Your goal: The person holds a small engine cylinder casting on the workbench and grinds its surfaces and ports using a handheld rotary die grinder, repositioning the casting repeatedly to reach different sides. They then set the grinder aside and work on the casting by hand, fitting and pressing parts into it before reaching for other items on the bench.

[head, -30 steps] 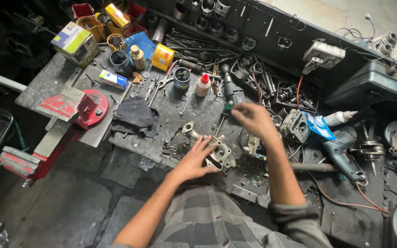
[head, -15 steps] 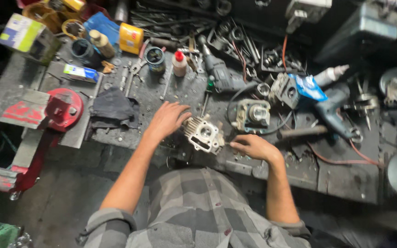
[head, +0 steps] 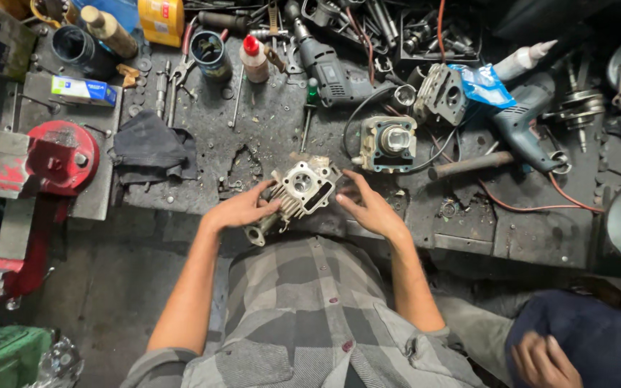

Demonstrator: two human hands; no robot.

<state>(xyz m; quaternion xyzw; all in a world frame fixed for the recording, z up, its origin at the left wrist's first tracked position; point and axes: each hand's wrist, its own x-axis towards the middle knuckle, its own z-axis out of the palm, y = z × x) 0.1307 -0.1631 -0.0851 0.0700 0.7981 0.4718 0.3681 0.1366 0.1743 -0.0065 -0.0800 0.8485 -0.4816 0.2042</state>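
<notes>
Both hands are at a finned, pale grey cast-metal cylinder head [head: 301,188], which sits at the near edge of the dark, oil-stained metal workbench [head: 267,129], directly in front of the person's grey checked shirt [head: 303,309]; the left hand [head: 237,210] is cupped against the head's left side, fingers part-curled and touching the fins, with a short metal port stub showing below it; the right hand [head: 369,208] lies against the head's right side, fingers spread and loosely bent, thumb toward the casting; whether either hand bears the weight or the head rests on the bench cannot be told.

Just beyond the head, near the right hand, stands a grey engine cylinder block with a round bore [head: 389,142]; behind that lies a grey electric drill [head: 328,65] with its black cable looped across the bench; a blue-bodied power tool [head: 522,118] lies well to the right; a crumpled black rag [head: 149,149] lies left of the head, and a red bench vice [head: 59,154] is fixed at the far left edge; a small white bottle with a red cap [head: 254,57] stands at the back of the bench; another person's hand [head: 540,359] shows at the lower right corner, well apart from the work.
</notes>
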